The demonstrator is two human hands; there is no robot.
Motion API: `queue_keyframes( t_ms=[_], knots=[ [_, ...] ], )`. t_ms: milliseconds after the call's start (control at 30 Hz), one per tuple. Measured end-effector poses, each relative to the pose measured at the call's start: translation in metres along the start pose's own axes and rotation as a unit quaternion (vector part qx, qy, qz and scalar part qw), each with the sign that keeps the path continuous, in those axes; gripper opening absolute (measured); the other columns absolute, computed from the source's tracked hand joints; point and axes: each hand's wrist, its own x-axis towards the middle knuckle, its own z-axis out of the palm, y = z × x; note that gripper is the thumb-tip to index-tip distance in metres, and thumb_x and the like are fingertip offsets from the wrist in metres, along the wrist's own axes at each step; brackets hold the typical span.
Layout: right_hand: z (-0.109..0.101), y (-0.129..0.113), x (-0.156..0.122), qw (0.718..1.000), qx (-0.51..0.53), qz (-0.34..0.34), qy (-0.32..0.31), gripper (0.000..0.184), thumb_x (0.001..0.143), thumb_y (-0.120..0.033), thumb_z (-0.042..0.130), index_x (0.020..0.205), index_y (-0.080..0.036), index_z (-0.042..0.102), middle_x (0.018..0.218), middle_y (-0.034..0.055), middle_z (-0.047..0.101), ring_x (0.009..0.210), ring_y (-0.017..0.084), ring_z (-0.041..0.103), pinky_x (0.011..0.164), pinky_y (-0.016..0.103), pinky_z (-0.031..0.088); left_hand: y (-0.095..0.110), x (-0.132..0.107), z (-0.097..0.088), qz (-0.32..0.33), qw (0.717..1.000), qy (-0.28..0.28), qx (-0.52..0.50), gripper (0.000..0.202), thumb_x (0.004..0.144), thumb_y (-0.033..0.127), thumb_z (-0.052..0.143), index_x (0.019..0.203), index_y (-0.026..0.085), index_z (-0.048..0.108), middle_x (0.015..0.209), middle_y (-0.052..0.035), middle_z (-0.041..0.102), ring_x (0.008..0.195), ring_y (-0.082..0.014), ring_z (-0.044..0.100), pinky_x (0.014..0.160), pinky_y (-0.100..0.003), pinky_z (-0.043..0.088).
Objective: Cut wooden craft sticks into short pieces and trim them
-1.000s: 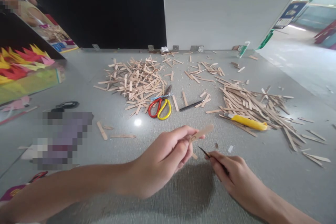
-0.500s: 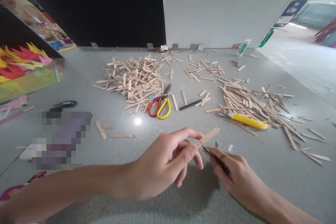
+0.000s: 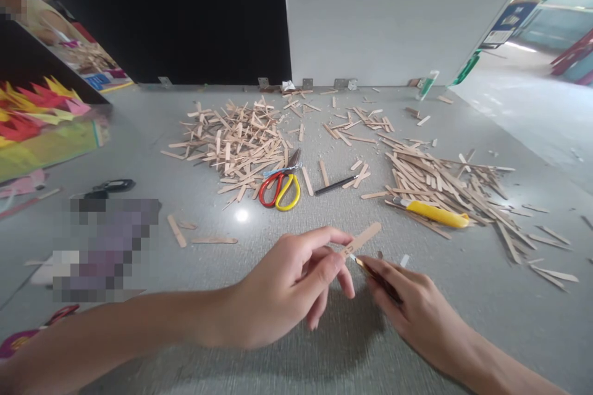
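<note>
My left hand [image 3: 296,287] pinches a wooden craft stick [image 3: 365,238] between thumb and fingers, its rounded end pointing up and right. Small dark marks or cuts show on the stick close to the thumb. My right hand [image 3: 412,305] is closed round a slim craft knife [image 3: 365,267] with a dark handle and brass-coloured neck. The knife's pale tip meets or nearly meets the stick's lower edge; I cannot tell which. Beyond the hands lie scissors [image 3: 280,190] with one red and one yellow handle, a black pen-like rod [image 3: 336,185] and a yellow utility knife [image 3: 433,213].
One heap of short stick pieces [image 3: 241,142] lies at back left, another of longer sticks [image 3: 430,170] at right. An upright black and white panel [image 3: 407,18] closes off the back. At left are a blurred-out object [image 3: 115,247] and a box of coloured paper [image 3: 46,142].
The craft knife's tip has shifted slightly left along the stick, and its pale end now shows. Both hands keep their hold. The whole view has moved a little.
</note>
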Motion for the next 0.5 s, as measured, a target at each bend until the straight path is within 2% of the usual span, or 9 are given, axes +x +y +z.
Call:
queue_keyframes(
  t_ms=[200,300,433,500],
  knots=[
    [-0.004,-0.003,-0.002,0.995,-0.048,-0.024,0.088,0.030,0.115,-0.017,0.042,0.129,-0.011,0.068,0.083,0.0039,0.081,0.041,0.007,0.059,0.049,0.016,0.057,-0.001,0.001,0.000,-0.012,1.000,-0.006,0.003,0.031,0.114,0.039,0.044,0.132,0.018,0.057,0.090,-0.0012,0.069,0.047,-0.0051,0.049,0.050,-0.020,0.044],
    [-0.006,-0.004,-0.009,0.990,-0.070,-0.049,0.113,0.032,0.115,-0.013,0.044,0.139,-0.015,0.064,0.087,0.0024,0.083,0.045,0.008,0.063,0.052,0.017,0.058,-0.001,0.001,0.000,-0.015,1.000,-0.011,0.021,0.029,0.114,0.036,0.044,0.133,0.019,0.057,0.092,-0.0014,0.069,0.050,-0.0051,0.050,0.053,-0.020,0.045],
    [-0.007,-0.010,-0.017,0.984,-0.081,-0.090,0.134,0.061,0.109,-0.002,0.051,0.166,-0.022,0.047,0.089,0.0007,0.084,0.056,0.011,0.072,0.058,0.021,0.062,-0.004,0.001,0.000,-0.020,0.999,-0.018,0.031,0.030,0.114,0.034,0.043,0.136,0.020,0.056,0.092,-0.0014,0.069,0.052,-0.0064,0.051,0.054,-0.021,0.046],
    [-0.007,-0.012,-0.019,0.983,-0.084,-0.107,0.124,0.069,0.108,-0.001,0.052,0.172,-0.021,0.036,0.088,0.0019,0.084,0.058,0.013,0.074,0.055,0.022,0.062,-0.005,0.002,0.000,-0.021,0.999,-0.024,0.038,0.031,0.114,0.034,0.041,0.137,0.020,0.057,0.091,-0.0015,0.070,0.052,-0.0066,0.051,0.053,-0.021,0.047]
  ],
)
